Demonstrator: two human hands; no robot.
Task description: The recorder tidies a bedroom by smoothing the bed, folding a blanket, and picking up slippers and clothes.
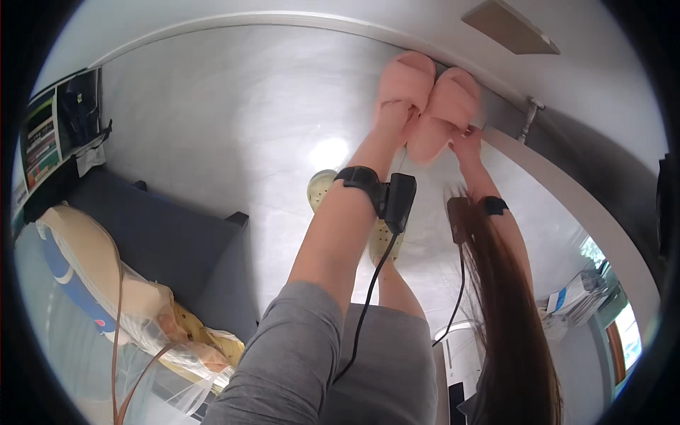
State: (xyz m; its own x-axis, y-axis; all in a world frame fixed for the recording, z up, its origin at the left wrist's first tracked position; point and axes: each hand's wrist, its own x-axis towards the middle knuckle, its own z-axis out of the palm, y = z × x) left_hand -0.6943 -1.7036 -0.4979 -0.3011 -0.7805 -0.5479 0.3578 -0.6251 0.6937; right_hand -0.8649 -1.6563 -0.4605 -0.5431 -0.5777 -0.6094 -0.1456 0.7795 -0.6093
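I am bent over the pale grey floor (234, 142). My left hand (392, 117) grips the left one of two fluffy pink slippers (405, 83) by its heel end. My right hand (467, 142) holds the right pink slipper (448, 106) from below. The two slippers lie side by side against the base of the white wall (397, 35). Each wrist carries a black band with a small black box and a cable. My feet in pale yellow clogs (321, 186) stand just below the hands. Long brown hair hangs over my right forearm.
A dark blue sofa (177, 241) stands at the left with a clear plastic bag of things (142, 312) on it. A dark door (588, 170) with a metal fitting is at the right. A white appliance (464, 347) and stacked papers (577, 297) sit at lower right.
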